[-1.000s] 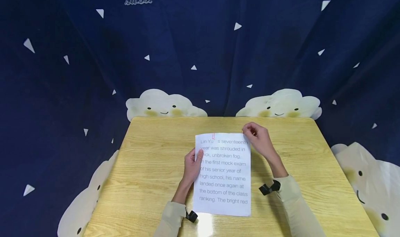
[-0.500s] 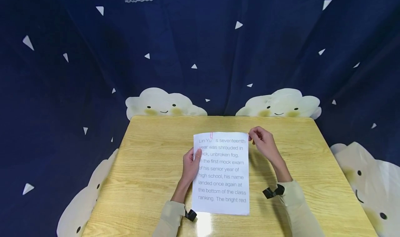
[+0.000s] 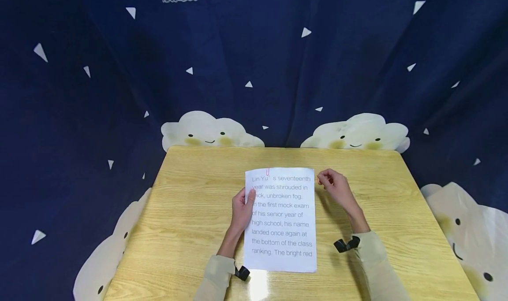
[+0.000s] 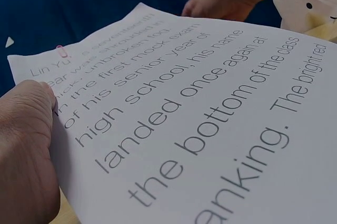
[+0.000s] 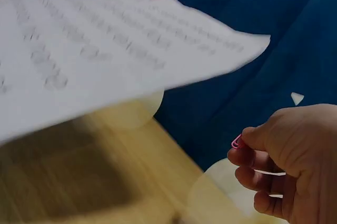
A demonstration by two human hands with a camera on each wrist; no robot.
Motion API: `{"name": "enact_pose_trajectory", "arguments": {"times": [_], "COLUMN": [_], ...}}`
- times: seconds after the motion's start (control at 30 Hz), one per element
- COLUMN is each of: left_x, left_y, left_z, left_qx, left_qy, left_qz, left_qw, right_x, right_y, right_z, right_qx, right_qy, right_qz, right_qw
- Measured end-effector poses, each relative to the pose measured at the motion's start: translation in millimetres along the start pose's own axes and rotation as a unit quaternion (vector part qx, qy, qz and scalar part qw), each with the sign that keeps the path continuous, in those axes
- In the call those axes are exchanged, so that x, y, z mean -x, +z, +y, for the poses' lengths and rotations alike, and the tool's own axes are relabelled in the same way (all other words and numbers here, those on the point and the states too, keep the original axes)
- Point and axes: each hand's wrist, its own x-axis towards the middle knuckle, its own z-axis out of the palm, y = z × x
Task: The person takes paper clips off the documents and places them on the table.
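My left hand (image 3: 242,210) grips the left edge of printed paper (image 3: 282,230), thumb on the front face. The paper is held tilted above the table, its lines of large text facing me. A pink paper clip (image 4: 62,51) sits on the top edge, left of the middle. Just right of the paper's upper right corner is my right hand (image 3: 336,188), apart from the sheet. Between its thumb and index finger it pinches a second pink paper clip (image 5: 237,142), best seen in the right wrist view; its other fingers are curled.
A light wooden table (image 3: 190,213) lies under both hands. Behind it hangs a dark blue curtain (image 3: 222,50) with white triangles, and smiling cloud shapes (image 3: 210,131) line the table's back and sides. Each wrist wears a small black camera (image 3: 346,244).
My right hand has come away from the paper's upper right corner, moving right and slightly toward me with the paper clip. My left hand keeps its grip; the paper has shifted slightly left.
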Motion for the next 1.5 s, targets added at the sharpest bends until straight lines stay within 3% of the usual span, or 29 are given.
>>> {"name": "enact_pose_trajectory", "arguments": {"times": [0.3,0.47,0.67,0.97,1.37,1.5], "left_x": [-1.6,0.0,-0.3,-7.6,-5.0,-3.0], "left_y": [-3.9,-1.3,-1.5,-5.7,0.1,2.8], "left_z": [4.0,14.5,8.8,5.7,6.1,16.2], "left_qx": [0.0,-0.004,0.003,0.001,0.001,0.004], "left_qy": [-0.014,-0.026,-0.022,0.015,-0.013,-0.011], "left_qz": [0.023,0.021,0.024,0.021,0.02,0.01], "left_qw": [0.9996,0.9994,0.9995,0.9997,0.9997,0.9999], "right_x": [-4.8,-3.2,-0.6,-10.0,5.0,7.4], "right_y": [18.2,24.7,30.4,41.3,43.9,44.1], "right_z": [36.0,42.3,50.6,49.5,60.2,64.3], "right_qx": [0.029,0.046,0.093,0.125,0.137,0.132], "right_qy": [0.032,0.081,0.123,0.097,0.102,0.094], "right_qz": [0.009,0.014,0.023,0.07,0.095,0.108], "right_qw": [0.999,0.995,0.988,0.985,0.981,0.981]}}
